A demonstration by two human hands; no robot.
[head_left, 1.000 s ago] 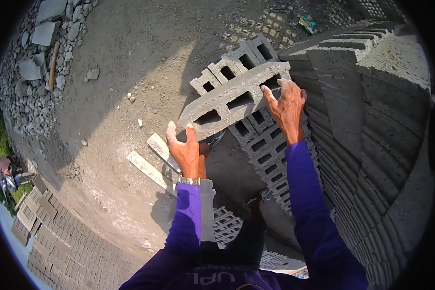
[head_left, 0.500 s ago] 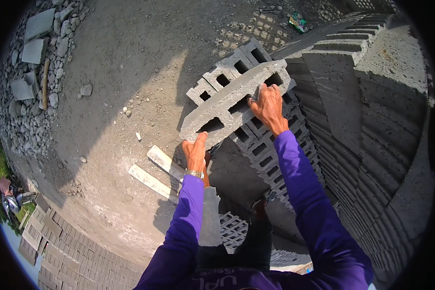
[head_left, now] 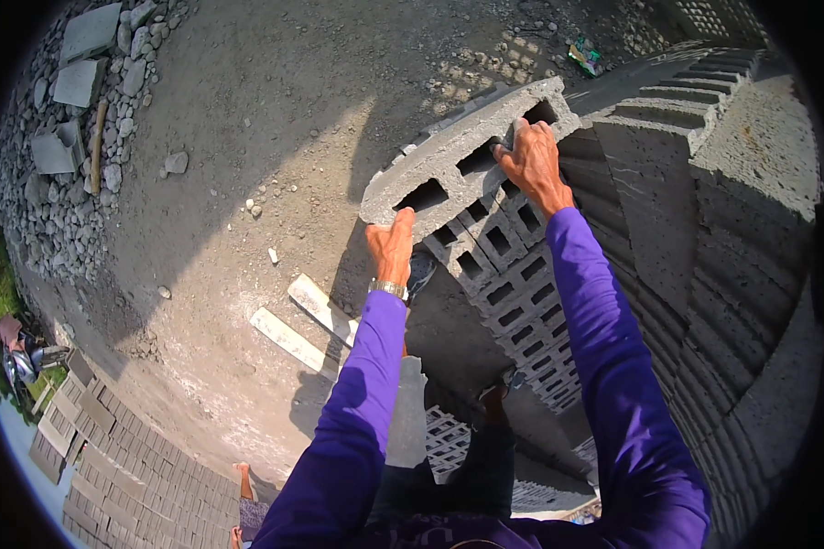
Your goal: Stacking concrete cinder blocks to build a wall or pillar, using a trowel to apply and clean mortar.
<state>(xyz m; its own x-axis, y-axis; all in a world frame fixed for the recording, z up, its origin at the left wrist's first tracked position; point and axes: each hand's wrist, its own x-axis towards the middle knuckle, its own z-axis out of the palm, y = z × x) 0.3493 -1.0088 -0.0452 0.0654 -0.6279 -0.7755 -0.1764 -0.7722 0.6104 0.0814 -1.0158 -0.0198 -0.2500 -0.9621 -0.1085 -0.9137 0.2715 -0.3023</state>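
Both my hands grip a grey concrete hollow block (head_left: 471, 130), held tilted with its openings toward me. At its near left end, my left hand (head_left: 393, 249) is closed on the edge, with the thumb up by the left hole. My right hand (head_left: 535, 166) is closed on the right part, fingers hooked over the wall between the middle and right holes. Behind and below the block stands a stack of similar hollow blocks (head_left: 515, 306); its far top row is mostly hidden. Whether the held block touches the stack, I cannot tell.
Tall stacked grey blocks (head_left: 650, 192) rise close along my right. Two pale boards (head_left: 288, 340) lie on the dirt at left. Rubble (head_left: 59, 220) with a wooden stick (head_left: 98, 146) lies far left. Another person's leg (head_left: 246, 485) shows at the lower left.
Both hands have carried the hollow block farther away and slightly right, and it now covers most of the stack's far row. Another person's leg has come into view at the lower left.
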